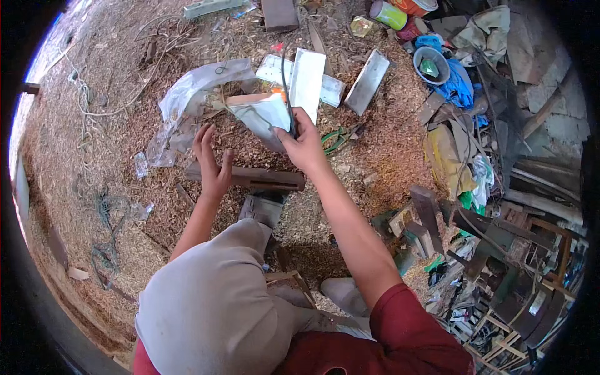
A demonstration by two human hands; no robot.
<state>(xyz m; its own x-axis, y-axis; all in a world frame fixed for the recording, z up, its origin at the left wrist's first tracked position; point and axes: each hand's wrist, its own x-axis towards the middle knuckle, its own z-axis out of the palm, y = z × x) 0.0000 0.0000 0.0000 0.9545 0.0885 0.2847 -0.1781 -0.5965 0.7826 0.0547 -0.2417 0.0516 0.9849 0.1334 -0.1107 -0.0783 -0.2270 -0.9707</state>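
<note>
I am wearing a plain maroon sleeve. The thin strip is looking almost black, the slotted wooden block is showing dark brown, and the long rectangular piece is gleaming plain white. The hand tool is flashing green handles, the crumpled plastic bag is glowing bright blue, and the wood shavings are mixing tan with reddish brown.

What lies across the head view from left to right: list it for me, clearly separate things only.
Dark tangled netting → clear plastic sheet → thin dark strip in the right grip → pale block → grey tub → pale pole.
</note>
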